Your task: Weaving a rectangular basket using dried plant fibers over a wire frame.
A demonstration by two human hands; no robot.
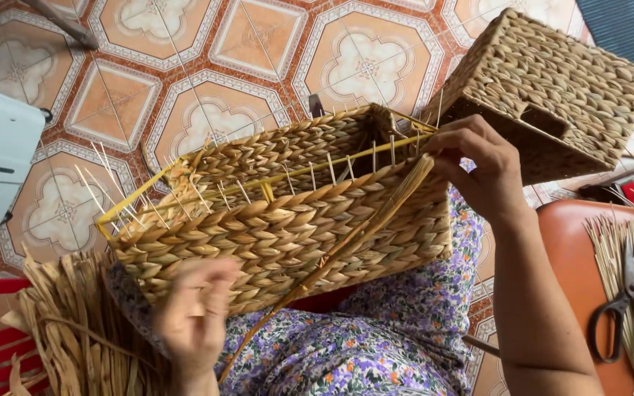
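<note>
Rim weaving in hand: your right hand (478, 165) pinches the strand (376, 220) at the basket (280, 227) rim; left hand (196, 312), blurred, grip unclear. Next tuck needs taut strand.

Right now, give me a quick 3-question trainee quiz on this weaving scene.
1. True or false: the right hand grips the rim of the unfinished basket.
2. Where do the scissors lie? A) on the tiled floor B) on the orange seat C) inside the basket
3. What rests upside down at upper right?

Key: 1 true. 2 B. 3 a finished woven basket.
</note>
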